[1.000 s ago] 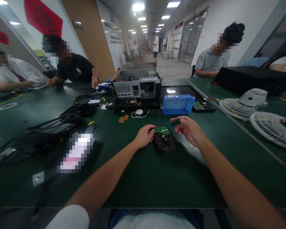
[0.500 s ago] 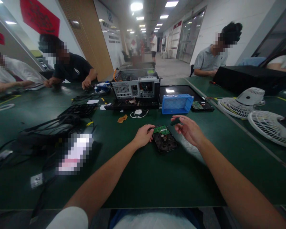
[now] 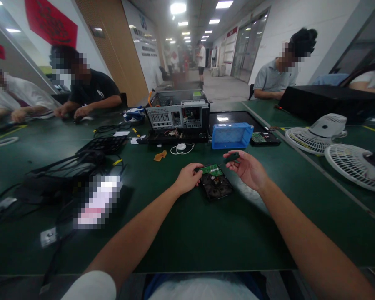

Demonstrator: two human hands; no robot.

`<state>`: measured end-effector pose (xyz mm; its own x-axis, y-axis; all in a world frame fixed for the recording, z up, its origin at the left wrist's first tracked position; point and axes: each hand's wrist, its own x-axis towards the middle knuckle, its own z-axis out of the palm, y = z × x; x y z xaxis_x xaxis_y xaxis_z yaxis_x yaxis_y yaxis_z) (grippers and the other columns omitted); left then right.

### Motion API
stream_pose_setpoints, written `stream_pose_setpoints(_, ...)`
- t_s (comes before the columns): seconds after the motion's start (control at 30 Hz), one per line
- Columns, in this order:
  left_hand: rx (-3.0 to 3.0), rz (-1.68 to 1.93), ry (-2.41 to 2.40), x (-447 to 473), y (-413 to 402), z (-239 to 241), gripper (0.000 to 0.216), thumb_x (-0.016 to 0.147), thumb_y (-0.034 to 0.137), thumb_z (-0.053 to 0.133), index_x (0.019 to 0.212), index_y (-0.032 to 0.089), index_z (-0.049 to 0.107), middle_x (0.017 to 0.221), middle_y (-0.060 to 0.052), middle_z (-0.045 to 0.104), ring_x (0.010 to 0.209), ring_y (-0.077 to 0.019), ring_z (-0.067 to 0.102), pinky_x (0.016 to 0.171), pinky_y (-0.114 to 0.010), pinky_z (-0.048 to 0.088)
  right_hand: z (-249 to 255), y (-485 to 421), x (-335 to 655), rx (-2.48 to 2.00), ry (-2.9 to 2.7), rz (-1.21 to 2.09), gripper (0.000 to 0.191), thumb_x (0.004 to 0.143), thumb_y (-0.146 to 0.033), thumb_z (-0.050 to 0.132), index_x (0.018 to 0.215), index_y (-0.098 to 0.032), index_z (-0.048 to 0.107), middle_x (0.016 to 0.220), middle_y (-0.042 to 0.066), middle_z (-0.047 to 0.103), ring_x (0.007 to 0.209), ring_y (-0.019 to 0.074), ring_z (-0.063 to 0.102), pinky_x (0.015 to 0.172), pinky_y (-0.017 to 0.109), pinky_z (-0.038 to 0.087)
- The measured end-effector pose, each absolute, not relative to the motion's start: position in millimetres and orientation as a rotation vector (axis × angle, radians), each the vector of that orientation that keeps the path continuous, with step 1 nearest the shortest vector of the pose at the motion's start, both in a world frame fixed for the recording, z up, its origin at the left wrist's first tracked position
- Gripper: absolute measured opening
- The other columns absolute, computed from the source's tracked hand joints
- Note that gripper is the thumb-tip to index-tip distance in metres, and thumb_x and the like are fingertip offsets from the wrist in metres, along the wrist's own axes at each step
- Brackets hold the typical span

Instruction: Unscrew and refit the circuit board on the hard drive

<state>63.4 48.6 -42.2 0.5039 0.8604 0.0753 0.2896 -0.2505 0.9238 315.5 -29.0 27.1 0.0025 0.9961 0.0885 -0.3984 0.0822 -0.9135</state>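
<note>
A hard drive (image 3: 217,186) lies on the green table in front of me, its dark underside up and a green circuit board showing along its far end. My left hand (image 3: 189,178) grips the drive's far left corner between thumb and fingers. In my right hand (image 3: 246,168) is a screwdriver (image 3: 231,158) with a dark green handle, pinched in the fingers. Its shaft slants down and left toward the circuit board; whether the tip touches a screw is too small to tell.
Beyond the drive stand a blue plastic bin (image 3: 231,136) and an opened computer case (image 3: 178,110). Another drive-like unit with a circuit board (image 3: 265,138) lies right of the bin. White fan parts (image 3: 346,164) sit at right. A lit phone (image 3: 98,202) and black cables lie left. Co-workers sit around.
My right hand has turned slightly, so more of the screwdriver handle shows. The drive and my left hand stay put. At left, a co-worker in black has drawn a hand inward.
</note>
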Motion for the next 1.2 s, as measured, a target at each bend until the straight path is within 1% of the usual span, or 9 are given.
stream_pose_setpoints(0.17,1.781,0.738,0.954,63.2,50.8,-46.7,0.036,0.098,0.026,0.061,0.133,0.017,0.062,0.079,-0.001,0.066,0.059,-0.0114,0.064,0.051,-0.021,0.055,28.0,-30.6,316.5,-0.875,-0.967,1.315,0.028,0.092,-0.043,0.073,0.114,-0.026,0.072,0.119,0.007,0.072,0.076,0.0159,0.066,0.058,0.026,0.053)
stream_pose_setpoints(0.3,1.790,0.749,0.959,63.7,52.2,-49.8,0.036,0.098,0.025,0.061,0.133,0.017,0.062,0.076,0.000,0.065,0.057,-0.0111,0.064,0.050,-0.021,0.054,25.8,-30.5,317.6,-0.892,-0.981,1.290,0.031,0.092,-0.043,0.074,0.120,-0.028,0.073,0.118,0.005,0.071,0.074,0.0143,0.064,0.057,0.025,0.051)
stream_pose_setpoints(0.43,1.824,0.751,0.974,63.5,51.7,-49.0,0.035,0.098,0.025,0.061,0.132,0.017,0.062,0.072,0.002,0.064,0.054,-0.0103,0.062,0.049,-0.020,0.053,23.0,-29.7,318.2,-0.893,-0.989,1.261,0.029,0.091,-0.042,0.076,0.117,-0.028,0.075,0.117,0.005,0.071,0.075,0.0132,0.063,0.059,0.025,0.051)
stream_pose_setpoints(0.67,1.811,0.760,0.968,63.4,50.5,-47.9,0.035,0.098,0.025,0.060,0.132,0.017,0.062,0.076,0.000,0.065,0.055,-0.0108,0.063,0.050,-0.022,0.054,25.3,-30.3,317.0,-0.879,-1.039,1.254,0.028,0.091,-0.040,0.077,0.114,-0.025,0.076,0.124,0.007,0.070,0.083,0.0151,0.067,0.065,0.024,0.053)
stream_pose_setpoints(0.83,1.822,0.744,0.967,63.1,51.6,-49.8,0.036,0.098,0.026,0.060,0.133,0.018,0.062,0.078,0.000,0.066,0.057,-0.0111,0.064,0.050,-0.021,0.055,25.0,-29.2,317.8,-0.842,-1.001,1.314,0.029,0.093,-0.043,0.071,0.111,-0.022,0.077,0.121,0.009,0.072,0.086,0.0175,0.068,0.074,0.028,0.058)
stream_pose_setpoints(0.97,1.823,0.742,0.973,63.5,51.5,-48.7,0.036,0.098,0.026,0.061,0.133,0.018,0.062,0.082,-0.001,0.067,0.059,-0.0111,0.065,0.051,-0.021,0.055,27.2,-30.0,316.5,-0.832,-0.993,1.334,0.030,0.091,-0.042,0.072,0.114,-0.023,0.076,0.121,0.008,0.073,0.090,0.0195,0.069,0.079,0.031,0.060)
stream_pose_setpoints(1.1,1.816,0.731,0.979,63.5,49.4,-44.7,0.036,0.098,0.026,0.061,0.133,0.018,0.062,0.079,-0.001,0.066,0.058,-0.0109,0.064,0.051,-0.021,0.055,28.8,-30.5,315.9,-0.829,-0.993,1.361,0.033,0.090,-0.044,0.073,0.114,-0.022,0.075,0.121,0.011,0.072,0.092,0.0213,0.070,0.082,0.033,0.060)
stream_pose_setpoints(1.2,1.811,0.733,0.984,63.4,47.9,-42.2,0.036,0.098,0.026,0.061,0.133,0.018,0.062,0.079,-0.001,0.067,0.058,-0.0109,0.064,0.052,-0.021,0.055,27.9,-30.1,316.5,-0.833,-0.999,1.361,0.033,0.090,-0.044,0.073,0.114,-0.022,0.075,0.121,0.010,0.072,0.092,0.0212,0.070,0.082,0.033,0.060)
